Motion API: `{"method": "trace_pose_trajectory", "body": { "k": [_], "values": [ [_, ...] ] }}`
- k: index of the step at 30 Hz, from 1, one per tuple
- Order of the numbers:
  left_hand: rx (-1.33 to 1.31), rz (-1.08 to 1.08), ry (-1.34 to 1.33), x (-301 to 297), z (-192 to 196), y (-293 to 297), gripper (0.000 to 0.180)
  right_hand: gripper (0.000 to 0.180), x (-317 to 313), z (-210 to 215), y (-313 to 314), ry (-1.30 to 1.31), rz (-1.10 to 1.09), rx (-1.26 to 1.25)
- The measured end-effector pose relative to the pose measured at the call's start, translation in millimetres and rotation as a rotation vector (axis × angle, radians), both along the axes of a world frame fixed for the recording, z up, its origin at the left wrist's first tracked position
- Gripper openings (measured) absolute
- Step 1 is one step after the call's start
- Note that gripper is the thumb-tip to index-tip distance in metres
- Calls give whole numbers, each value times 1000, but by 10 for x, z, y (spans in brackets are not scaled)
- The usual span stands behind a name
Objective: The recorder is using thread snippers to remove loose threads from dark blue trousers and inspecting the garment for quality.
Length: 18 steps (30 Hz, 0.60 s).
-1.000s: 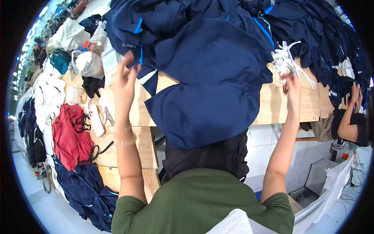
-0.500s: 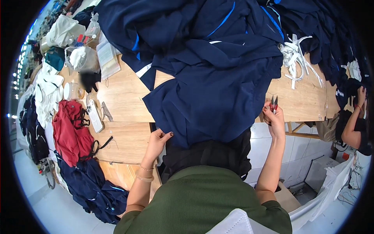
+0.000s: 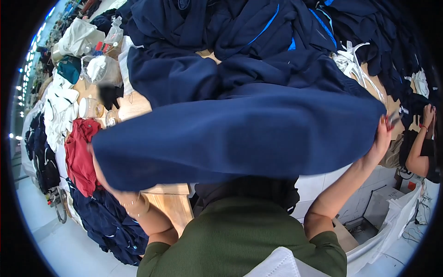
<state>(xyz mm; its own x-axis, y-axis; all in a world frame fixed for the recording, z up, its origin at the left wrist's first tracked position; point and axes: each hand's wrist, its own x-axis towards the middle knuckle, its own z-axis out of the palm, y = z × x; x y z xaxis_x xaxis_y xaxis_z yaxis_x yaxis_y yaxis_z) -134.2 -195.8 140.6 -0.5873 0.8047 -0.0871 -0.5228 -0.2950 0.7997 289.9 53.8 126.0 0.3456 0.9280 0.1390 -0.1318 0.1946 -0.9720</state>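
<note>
A navy blue garment is spread wide between my two hands, slightly blurred by motion. My left hand grips its left edge; the cloth covers most of the fingers. At the right edge, my right hand is closed on the cloth and also holds small thread snips, whose blades point up and away. Behind the raised part, more navy cloth lies across the table, and I cannot tell where one piece ends and another begins.
A navy garment pile fills the far side. White strips lie at the far right. On the left are a red garment, clear jars and bagged white items. Another person's hand works at the far right.
Both hands have moved outward and the garment is lifted and stretched wide between them. The left hand, then at its near left corner, is now far left; the snips have travelled right with the right hand.
</note>
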Motion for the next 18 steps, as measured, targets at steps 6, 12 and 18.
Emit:
{"method": "trace_pose_trajectory", "body": {
  "k": [6,12,18],
  "values": [
    [-315,282,68,-689,-1225,845,32,19,-529,-820,774,-219,370,-303],
    [-308,-37,381,-211,-1120,923,56,14,-506,-1125,664,-45,570,-389],
    [-523,-78,645,-125,-1013,680,68,18,-322,-876,243,-443,393,-207]
  ]
}}
